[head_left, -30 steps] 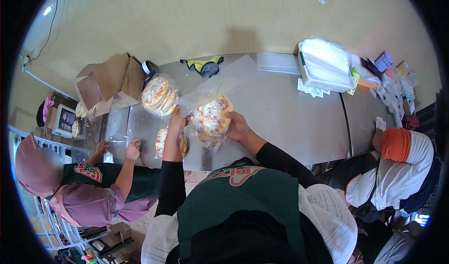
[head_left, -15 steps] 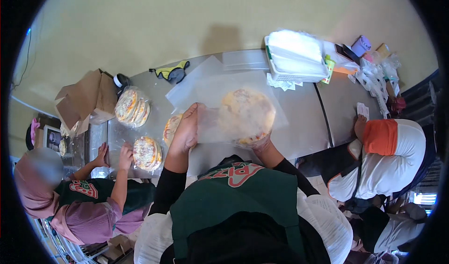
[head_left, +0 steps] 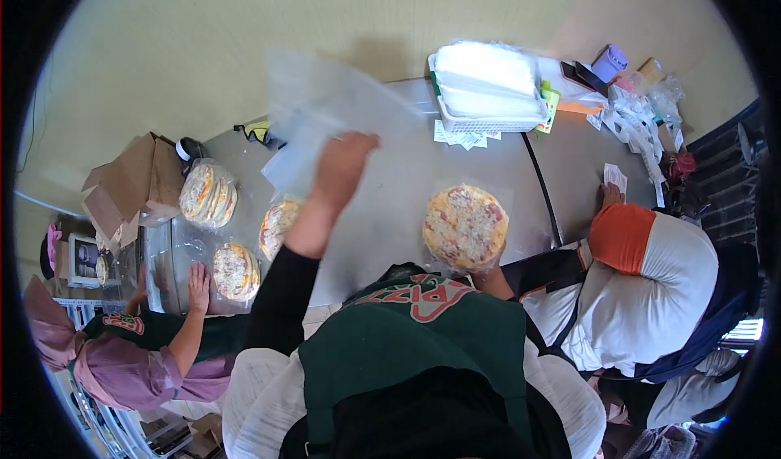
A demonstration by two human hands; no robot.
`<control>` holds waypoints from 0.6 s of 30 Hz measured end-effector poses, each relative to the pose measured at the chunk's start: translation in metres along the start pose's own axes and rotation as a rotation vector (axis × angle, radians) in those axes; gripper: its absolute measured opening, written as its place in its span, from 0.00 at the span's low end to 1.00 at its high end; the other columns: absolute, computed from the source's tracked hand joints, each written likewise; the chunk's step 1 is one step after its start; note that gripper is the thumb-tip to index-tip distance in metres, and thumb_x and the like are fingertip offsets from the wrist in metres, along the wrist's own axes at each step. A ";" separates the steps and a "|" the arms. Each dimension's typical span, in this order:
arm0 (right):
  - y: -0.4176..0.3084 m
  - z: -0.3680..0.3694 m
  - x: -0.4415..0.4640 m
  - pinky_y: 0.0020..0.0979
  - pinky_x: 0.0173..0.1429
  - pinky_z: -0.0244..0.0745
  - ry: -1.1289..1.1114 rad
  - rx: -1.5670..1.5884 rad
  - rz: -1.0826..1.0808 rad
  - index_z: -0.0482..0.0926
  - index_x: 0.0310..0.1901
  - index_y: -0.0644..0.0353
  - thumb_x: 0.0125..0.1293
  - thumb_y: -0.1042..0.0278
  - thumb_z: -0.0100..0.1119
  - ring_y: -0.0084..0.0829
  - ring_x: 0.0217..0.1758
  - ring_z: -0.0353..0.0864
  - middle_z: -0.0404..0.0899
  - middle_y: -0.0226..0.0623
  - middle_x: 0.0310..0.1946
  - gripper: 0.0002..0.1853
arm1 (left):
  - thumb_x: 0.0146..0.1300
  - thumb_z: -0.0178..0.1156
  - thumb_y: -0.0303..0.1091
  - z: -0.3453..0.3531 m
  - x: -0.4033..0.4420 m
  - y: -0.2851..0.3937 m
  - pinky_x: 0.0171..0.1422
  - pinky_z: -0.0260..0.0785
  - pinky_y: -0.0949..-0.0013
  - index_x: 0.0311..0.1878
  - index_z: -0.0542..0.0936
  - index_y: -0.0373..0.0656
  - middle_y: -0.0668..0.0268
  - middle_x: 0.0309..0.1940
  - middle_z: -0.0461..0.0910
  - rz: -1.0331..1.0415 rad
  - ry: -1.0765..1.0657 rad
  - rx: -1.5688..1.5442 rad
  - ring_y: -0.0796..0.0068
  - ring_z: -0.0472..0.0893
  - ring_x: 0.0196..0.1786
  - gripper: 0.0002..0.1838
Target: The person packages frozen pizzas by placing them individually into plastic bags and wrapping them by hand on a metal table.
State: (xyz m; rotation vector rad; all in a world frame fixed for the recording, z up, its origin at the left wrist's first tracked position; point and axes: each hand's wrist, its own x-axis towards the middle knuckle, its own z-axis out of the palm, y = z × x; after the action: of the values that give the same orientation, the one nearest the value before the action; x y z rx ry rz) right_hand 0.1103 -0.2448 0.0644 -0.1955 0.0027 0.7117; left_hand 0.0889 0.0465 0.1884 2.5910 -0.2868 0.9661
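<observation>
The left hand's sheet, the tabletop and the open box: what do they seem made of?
Sheet: probably thin, milky plastic, as it looks translucent. Tabletop: likely metal, grey with soft sheen. Box: apparently matte cardboard, brown with stiff folded flaps.

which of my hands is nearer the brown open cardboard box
Left. Your left hand is right of the brown open cardboard box; your right hand is farther right, at the round cheese-topped pizza's near edge.
</observation>
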 end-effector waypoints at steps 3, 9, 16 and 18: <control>-0.005 0.001 -0.012 0.57 0.63 0.62 0.015 -0.022 0.050 0.59 0.65 0.60 0.63 0.44 0.39 0.51 0.64 0.63 0.62 0.49 0.63 0.34 | 0.55 0.50 0.25 0.095 -0.063 -0.020 0.43 0.67 0.61 0.37 0.73 0.44 0.58 0.33 0.76 -0.113 -0.340 -0.163 0.56 0.76 0.39 0.07; -0.003 -0.048 -0.014 0.53 0.65 0.59 0.070 -0.154 0.150 0.56 0.66 0.58 0.62 0.40 0.39 0.48 0.66 0.61 0.58 0.47 0.65 0.37 | 0.52 0.50 0.23 0.134 -0.146 -0.010 0.48 0.68 0.59 0.39 0.72 0.41 0.53 0.38 0.75 -0.378 -0.536 -0.236 0.53 0.75 0.44 0.10; 0.028 -0.076 0.002 0.53 0.65 0.60 0.099 -0.152 0.316 0.56 0.66 0.58 0.63 0.41 0.39 0.48 0.66 0.61 0.59 0.47 0.65 0.36 | 0.49 0.52 0.23 0.114 -0.177 0.004 0.54 0.67 0.61 0.41 0.73 0.37 0.54 0.47 0.73 -0.311 -0.338 -0.062 0.54 0.73 0.50 0.13; 0.036 -0.077 0.003 0.53 0.65 0.60 0.107 -0.139 0.357 0.57 0.66 0.58 0.63 0.41 0.39 0.48 0.65 0.61 0.59 0.47 0.65 0.36 | 0.48 0.53 0.24 0.111 -0.181 0.003 0.55 0.66 0.61 0.42 0.74 0.37 0.54 0.49 0.71 -0.185 -0.327 -0.006 0.54 0.73 0.50 0.15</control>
State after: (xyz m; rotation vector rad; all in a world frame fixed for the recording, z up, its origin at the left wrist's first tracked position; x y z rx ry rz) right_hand 0.0942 -0.2296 -0.0179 -0.3722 0.0925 1.0580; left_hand 0.0181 0.0116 -0.0089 2.7055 -0.1287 0.4770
